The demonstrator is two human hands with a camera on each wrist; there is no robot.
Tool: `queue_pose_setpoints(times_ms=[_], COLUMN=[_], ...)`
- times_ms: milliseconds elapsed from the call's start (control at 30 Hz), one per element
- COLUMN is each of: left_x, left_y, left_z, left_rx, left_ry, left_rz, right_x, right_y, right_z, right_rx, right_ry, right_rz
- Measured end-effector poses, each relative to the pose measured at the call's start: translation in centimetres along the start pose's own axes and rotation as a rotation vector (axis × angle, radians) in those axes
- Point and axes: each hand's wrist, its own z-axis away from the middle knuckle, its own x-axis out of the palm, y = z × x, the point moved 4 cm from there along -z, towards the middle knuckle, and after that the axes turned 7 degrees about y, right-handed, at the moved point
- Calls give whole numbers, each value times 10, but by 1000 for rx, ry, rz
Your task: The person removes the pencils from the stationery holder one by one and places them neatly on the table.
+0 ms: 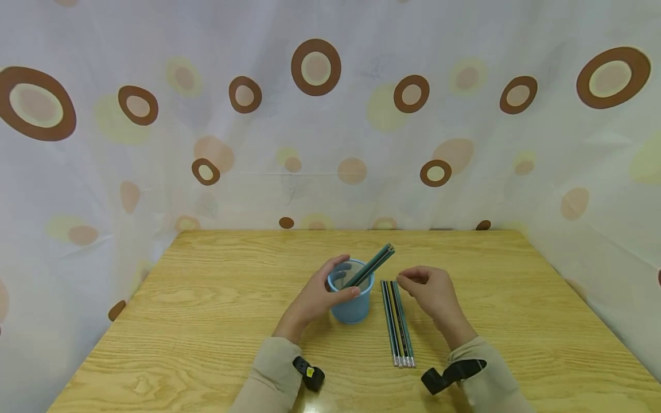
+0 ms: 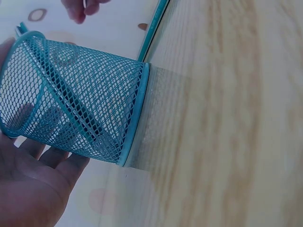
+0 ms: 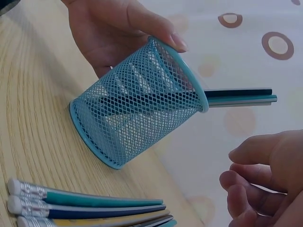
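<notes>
A light-blue mesh pencil cup (image 1: pixel 351 308) stands on the wooden table near the middle, gripped by my left hand (image 1: pixel 315 292). Its thumb lies along the near rim and its fingers curve round the far side. Several dark and green pencils (image 1: pixel 369 267) lean to the right inside the cup, their upper ends sticking out over the rim. Just right of the cup, a row of pencils (image 1: pixel 396 324) lies side by side, white erasers (image 3: pixel 14 186) toward me. My right hand (image 1: pixel 431 289) hovers by the far ends of this row, fingers loosely bent, holding nothing.
The wooden table (image 1: pixel 206 321) runs back to a pale curtain (image 1: pixel 330 132) printed with brown and peach circles, which also hangs along both sides. A black strap with a small camera (image 1: pixel 451 376) is on the right sleeve, and another wrist camera (image 1: pixel 310 374) is on the left.
</notes>
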Motion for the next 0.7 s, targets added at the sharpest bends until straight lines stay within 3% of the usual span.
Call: queue_pose_setpoints(times_ms=[700], left_x=[-1], left_y=[0], left_z=[-1], left_rx=[4], left_ry=[-3], left_rz=[-1], right_x=[8], right_y=[-15], right_z=[5], right_rx=[-76], right_ry=[58], right_rz=[-60])
